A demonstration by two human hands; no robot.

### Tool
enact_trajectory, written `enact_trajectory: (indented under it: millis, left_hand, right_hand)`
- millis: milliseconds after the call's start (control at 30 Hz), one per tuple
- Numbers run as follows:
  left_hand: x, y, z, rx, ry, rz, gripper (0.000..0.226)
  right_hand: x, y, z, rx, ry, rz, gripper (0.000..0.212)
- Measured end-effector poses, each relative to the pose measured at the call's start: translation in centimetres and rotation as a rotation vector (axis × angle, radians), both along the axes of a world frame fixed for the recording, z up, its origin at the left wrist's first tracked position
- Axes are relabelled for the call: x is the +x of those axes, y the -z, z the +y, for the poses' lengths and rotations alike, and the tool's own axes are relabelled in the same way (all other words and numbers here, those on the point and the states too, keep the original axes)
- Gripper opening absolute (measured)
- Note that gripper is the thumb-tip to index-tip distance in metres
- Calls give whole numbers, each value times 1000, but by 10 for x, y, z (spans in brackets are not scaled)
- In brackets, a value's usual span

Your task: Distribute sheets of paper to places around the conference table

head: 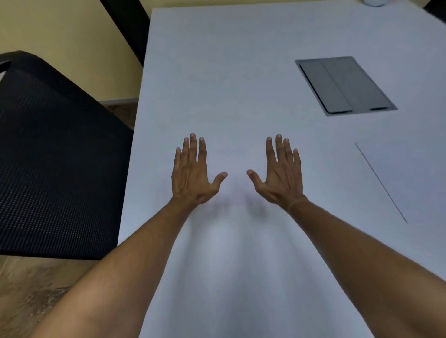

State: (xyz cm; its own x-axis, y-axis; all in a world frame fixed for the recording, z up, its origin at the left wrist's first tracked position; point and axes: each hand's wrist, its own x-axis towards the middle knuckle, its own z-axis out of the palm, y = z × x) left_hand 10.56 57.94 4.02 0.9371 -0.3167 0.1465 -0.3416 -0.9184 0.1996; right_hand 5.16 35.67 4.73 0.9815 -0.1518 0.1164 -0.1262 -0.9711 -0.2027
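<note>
My left hand [193, 171] and my right hand [280, 171] are stretched out side by side over the white conference table [229, 72], palms down, fingers straight and spread, holding nothing. A white sheet of paper [410, 178] lies flat on the table to the right of my right hand, a forearm's length away; its left edge shows as a thin dark line and its right part runs out of view. Whether my hands touch the tabletop I cannot tell.
A grey hinged cable hatch [345, 84] is set into the tabletop at the far right. A black mesh office chair [53, 156] stands at the table's left edge. A white rounded object [374, 2] peeks in at the top edge.
</note>
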Motion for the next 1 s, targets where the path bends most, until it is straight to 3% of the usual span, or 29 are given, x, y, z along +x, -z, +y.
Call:
enact_trajectory:
  millis: [533, 1000]
  left_hand:
    - [-81, -84, -150, 33, 259, -101, 102]
    - [-252, -149, -322, 8, 390, -251, 100]
  right_hand:
    - [-136, -79, -120, -172, 247, -86, 98]
    - [-337, -137, -281, -211, 391, -191, 99]
